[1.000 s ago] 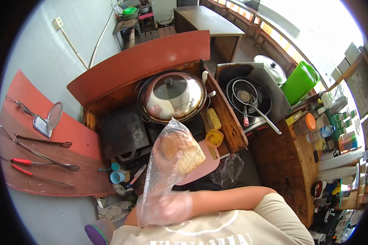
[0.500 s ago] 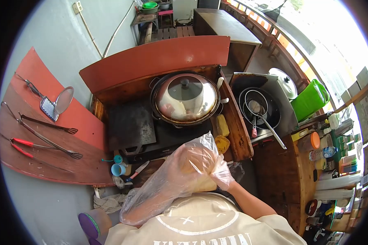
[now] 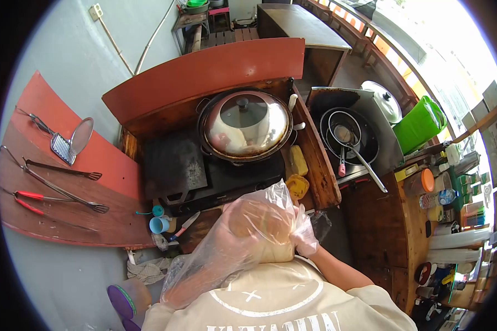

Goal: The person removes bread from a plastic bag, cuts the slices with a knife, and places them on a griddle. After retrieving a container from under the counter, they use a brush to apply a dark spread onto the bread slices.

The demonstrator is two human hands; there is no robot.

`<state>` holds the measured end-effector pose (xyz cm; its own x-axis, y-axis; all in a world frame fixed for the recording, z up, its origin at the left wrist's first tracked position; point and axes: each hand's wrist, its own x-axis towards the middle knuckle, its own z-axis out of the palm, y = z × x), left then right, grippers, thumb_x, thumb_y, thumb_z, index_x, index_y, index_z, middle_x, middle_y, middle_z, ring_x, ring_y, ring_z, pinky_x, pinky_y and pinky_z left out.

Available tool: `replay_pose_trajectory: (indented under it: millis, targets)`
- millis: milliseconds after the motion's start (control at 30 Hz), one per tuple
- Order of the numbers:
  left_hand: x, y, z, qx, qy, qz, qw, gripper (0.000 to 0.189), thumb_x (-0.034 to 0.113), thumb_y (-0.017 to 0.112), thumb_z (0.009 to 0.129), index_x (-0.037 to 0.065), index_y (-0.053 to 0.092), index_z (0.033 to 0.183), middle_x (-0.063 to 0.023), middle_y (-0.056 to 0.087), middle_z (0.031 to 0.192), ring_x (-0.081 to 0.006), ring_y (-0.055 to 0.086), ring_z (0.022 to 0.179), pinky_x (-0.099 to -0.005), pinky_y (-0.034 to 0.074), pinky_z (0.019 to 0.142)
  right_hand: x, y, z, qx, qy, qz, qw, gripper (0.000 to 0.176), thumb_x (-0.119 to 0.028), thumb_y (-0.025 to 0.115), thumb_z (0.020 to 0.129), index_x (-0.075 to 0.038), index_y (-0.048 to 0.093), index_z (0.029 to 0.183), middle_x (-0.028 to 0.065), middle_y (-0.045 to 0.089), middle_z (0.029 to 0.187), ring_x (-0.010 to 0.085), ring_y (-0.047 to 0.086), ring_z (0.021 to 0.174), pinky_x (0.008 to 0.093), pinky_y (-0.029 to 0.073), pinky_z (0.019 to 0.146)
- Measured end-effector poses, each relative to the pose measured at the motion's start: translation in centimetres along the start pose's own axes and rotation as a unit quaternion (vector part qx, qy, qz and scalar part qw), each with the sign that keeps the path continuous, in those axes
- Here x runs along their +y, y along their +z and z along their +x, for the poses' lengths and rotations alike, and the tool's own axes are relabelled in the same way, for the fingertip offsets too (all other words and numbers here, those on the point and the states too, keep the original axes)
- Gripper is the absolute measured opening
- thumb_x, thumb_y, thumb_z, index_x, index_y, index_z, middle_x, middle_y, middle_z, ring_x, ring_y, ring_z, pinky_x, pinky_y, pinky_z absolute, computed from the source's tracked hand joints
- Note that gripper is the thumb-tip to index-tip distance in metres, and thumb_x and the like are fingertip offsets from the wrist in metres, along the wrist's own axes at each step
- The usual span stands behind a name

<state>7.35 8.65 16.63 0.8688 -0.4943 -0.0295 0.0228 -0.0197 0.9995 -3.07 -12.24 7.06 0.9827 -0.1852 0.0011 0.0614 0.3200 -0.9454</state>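
A large clear plastic bag [image 3: 204, 262] covers my left forearm and my left hand [image 3: 234, 229]. Within it, that hand is wrapped round the side of a bread loaf [image 3: 276, 251], brown on top and pale yellow below. Folds and glare blur the fingers. My right hand [image 3: 305, 240], apparently in a thin clear plastic glove, is closed on the bag at the loaf's right side. Both hands are close to my chest, just in front of the stove [image 3: 226, 194].
A lidded wok [image 3: 246, 124] sits on the stove beside a flat black griddle plate [image 3: 174, 171]. Yellow blocks [image 3: 298, 161] lie right of it. A knife [image 3: 185, 225] and blue cup [image 3: 159, 225] are at left. A second pan [image 3: 364, 138] holds a strainer. Tongs [image 3: 61, 201] hang left.
My right hand has shifted slightly upward along the loaf, still gripping the bag. The left hand has hardly moved. The whole view has shifted a little.
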Motion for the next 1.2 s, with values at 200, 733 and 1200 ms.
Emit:
replay_pose_trajectory:
  millis: [200,733,1200]
  targets:
    - [0.7,-0.2,-0.1,0.038,-0.018,0.086,0.995,0.081,0.007,0.087,0.074,-0.004,0.048,0.144,-0.0163,0.064,0.134,-0.0271,0.061,0.129,-0.0378,0.046,0.113,0.4,-0.7,1.9,-0.080,0.083,0.014,0.993,0.114,-0.063,0.078,0.080,0.003,0.028,0.159,0.0155,0.045,0.155,0.0266,0.040,0.147,0.0395,0.028,0.123]
    - [-0.4,-1.1,0.2,0.125,-0.083,0.201,0.968,0.067,0.006,0.085,0.075,-0.005,0.058,0.136,-0.0190,0.069,0.126,-0.0256,0.069,0.116,-0.0378,0.053,0.103,1.0,3.4,4.8,0.104,0.137,-0.090,0.981,0.060,-0.008,0.070,0.090,0.001,0.043,0.144,0.0081,0.063,0.128,0.0156,0.060,0.116,0.0299,0.050,0.099]
    - [6.8,-1.7,-3.4,0.136,-0.038,0.167,0.976,0.061,0.013,0.083,0.086,-0.004,0.056,0.138,-0.0192,0.065,0.134,-0.0273,0.063,0.126,-0.0395,0.049,0.109,4.3,1.8,3.7,0.078,0.239,0.174,0.952,0.042,-0.027,0.066,0.102,-0.006,0.056,0.136,0.0052,0.068,0.113,0.0166,0.067,0.099,0.0336,0.057,0.089]
